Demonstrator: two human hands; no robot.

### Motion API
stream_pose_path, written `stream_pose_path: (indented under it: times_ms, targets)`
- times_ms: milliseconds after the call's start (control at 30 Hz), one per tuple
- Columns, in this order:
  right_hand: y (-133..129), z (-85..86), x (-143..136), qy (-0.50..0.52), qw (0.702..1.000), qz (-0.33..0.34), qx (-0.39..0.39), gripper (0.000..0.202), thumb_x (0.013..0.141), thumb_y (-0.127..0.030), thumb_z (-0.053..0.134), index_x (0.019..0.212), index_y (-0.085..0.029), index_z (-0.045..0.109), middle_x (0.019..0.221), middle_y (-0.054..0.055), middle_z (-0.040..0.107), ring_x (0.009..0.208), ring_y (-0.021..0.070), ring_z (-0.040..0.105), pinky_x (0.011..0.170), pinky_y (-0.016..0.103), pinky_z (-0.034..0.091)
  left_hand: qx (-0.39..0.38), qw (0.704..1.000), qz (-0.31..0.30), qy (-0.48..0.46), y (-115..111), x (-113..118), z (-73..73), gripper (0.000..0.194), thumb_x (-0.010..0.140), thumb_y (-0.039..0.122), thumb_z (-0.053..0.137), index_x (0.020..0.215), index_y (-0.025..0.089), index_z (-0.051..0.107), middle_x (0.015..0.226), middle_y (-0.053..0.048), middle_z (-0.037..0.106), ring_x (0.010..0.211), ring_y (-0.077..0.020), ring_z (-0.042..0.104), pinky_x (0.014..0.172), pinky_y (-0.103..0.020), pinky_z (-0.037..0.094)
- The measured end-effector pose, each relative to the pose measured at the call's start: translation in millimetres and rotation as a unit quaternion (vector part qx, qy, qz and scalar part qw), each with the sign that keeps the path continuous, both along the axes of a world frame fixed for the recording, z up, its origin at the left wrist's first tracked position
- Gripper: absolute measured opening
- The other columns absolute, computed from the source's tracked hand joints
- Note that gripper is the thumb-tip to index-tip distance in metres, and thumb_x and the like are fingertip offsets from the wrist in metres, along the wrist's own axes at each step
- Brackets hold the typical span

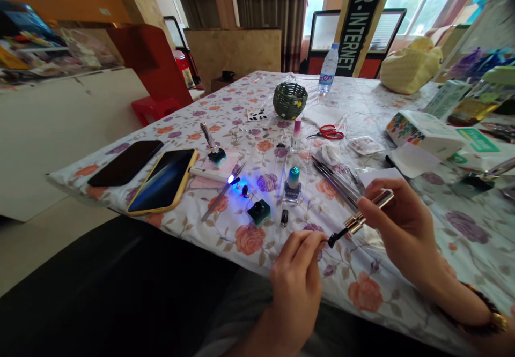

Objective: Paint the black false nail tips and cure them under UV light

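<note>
Left hand [295, 279] pinched shut, nail turned up under black bristle tip of gold-handled nail brush [358, 218]; right hand [402, 223] grips handle, closed. Judgement: keep left fingers still, stroke light, brace wrist on floral tablecloth [362, 287]. Just beyond tip: small dark bottle [284, 217], teal-capped polish bottle [293, 184]. Left of grip: glowing blue UV penlight [225, 181], yellow-cased phone [164, 181]. Far: green woven basket [290, 99].

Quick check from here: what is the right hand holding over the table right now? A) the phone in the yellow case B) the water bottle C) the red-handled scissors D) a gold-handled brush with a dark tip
D: the right hand grips a gold-handled brush whose dark tip points at the left hand's fingertips; the red-handled scissors, water bottle and phone in the yellow case all rest on the table.
</note>
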State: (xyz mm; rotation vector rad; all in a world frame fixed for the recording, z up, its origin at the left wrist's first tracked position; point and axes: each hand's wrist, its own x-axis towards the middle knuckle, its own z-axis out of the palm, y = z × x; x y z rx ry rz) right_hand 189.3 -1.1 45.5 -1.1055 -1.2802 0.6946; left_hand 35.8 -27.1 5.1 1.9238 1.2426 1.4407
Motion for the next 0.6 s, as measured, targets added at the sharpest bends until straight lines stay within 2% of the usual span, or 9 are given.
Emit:
stream_pose_path:
  times_ms: [300, 500, 600]
  targets:
    - [4.8, 0.2, 3.7, 0.056, 0.995, -0.075, 0.023, 0.015, 0.072, -0.022, 0.066, 0.083, -0.023, 0.057, 0.067, -0.004, 0.048, 0.05, 0.0072, 0.039, 0.043, 0.02, 0.033, 0.016, 1.0, 0.005, 0.008, 0.0, -0.1, 0.0, 0.023, 0.081, 0.003, 0.048, 0.091, 0.019, 0.062, 0.082, 0.0, 0.063, 0.078, -0.0088, 0.06, 0.072, -0.015, 0.047]
    - [0.0, 1.3, -0.4, 0.02, 1.0, -0.008, -0.007, 0.014, 0.075, -0.023, 0.064, 0.086, -0.024, 0.055, 0.065, -0.005, 0.048, 0.05, 0.0061, 0.041, 0.044, 0.018, 0.036, 0.004, 1.0, -0.001, 0.008, 0.0, 0.1, 0.2, 0.023, 0.081, 0.002, 0.048, 0.09, 0.017, 0.062, 0.083, 0.0, 0.062, 0.08, -0.0071, 0.059, 0.075, -0.012, 0.044]
    - [-1.0, 2.4, -2.7, 0.007, 1.0, 0.003, -0.018, 0.015, 0.075, -0.022, 0.063, 0.087, -0.024, 0.055, 0.065, -0.005, 0.049, 0.053, 0.0054, 0.043, 0.047, 0.016, 0.038, 0.002, 1.0, -0.003, 0.009, -0.2, -0.1, 0.2, 0.023, 0.081, 0.001, 0.048, 0.09, 0.016, 0.062, 0.083, 0.0, 0.062, 0.079, -0.0067, 0.058, 0.075, -0.011, 0.043]
